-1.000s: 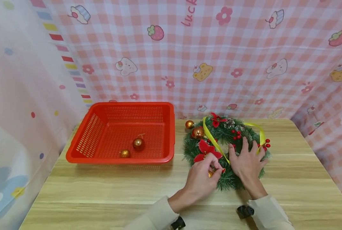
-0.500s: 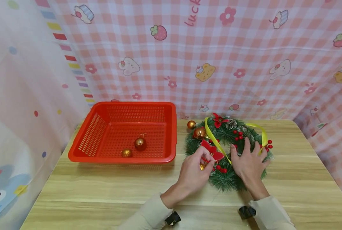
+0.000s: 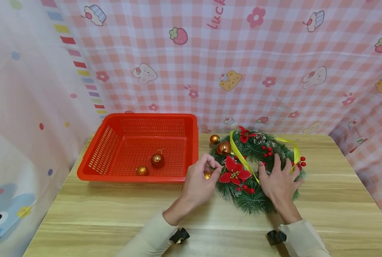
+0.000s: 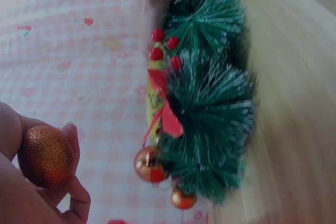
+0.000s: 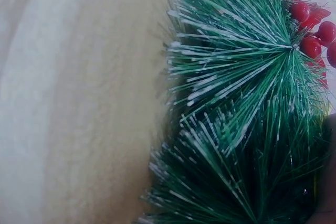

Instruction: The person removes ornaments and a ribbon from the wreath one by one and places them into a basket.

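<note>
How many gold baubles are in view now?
5: a shiny bauble and a glittery bauble in the red basket; another held by the left hand; a larger one and smaller one at the upper-left edge of the wreath in the head view. Others may be hidden.

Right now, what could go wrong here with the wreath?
The glittery gold ball might slip from the grip of the left hand. The yellow ribbon runs close to the right hand, which could tug it. The small shiny ball juts past the edge of the wreath and may get knocked.
</note>
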The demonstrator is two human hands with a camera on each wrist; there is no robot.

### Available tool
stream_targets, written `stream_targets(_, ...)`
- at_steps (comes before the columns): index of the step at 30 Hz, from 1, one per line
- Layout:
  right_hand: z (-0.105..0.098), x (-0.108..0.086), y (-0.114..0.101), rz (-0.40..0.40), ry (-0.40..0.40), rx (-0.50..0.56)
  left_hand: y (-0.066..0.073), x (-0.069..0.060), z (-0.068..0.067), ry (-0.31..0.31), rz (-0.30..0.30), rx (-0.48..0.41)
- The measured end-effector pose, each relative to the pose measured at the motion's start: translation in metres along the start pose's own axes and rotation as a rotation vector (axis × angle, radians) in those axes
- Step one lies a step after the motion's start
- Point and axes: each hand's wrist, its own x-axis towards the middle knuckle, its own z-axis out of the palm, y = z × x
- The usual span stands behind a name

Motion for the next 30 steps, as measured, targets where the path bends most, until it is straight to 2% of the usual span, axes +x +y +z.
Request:
stream_targets(9,0.0,0.001,0.0,0.002,-0.001,0.0,-0.01,0.004,-0.02,0.067,-0.013,-0.015)
stream_targets(17,0.0,0.001,0.0,0.001,0.008,0.001,-0.024,0.008,-0.04,0.131,0.002,0.033)
stream_targets(30,0.0,0.001,0.0,0.003,-0.003,-0.004,-0.039,0.011,-0.063,0.205,-0.081,0.08)
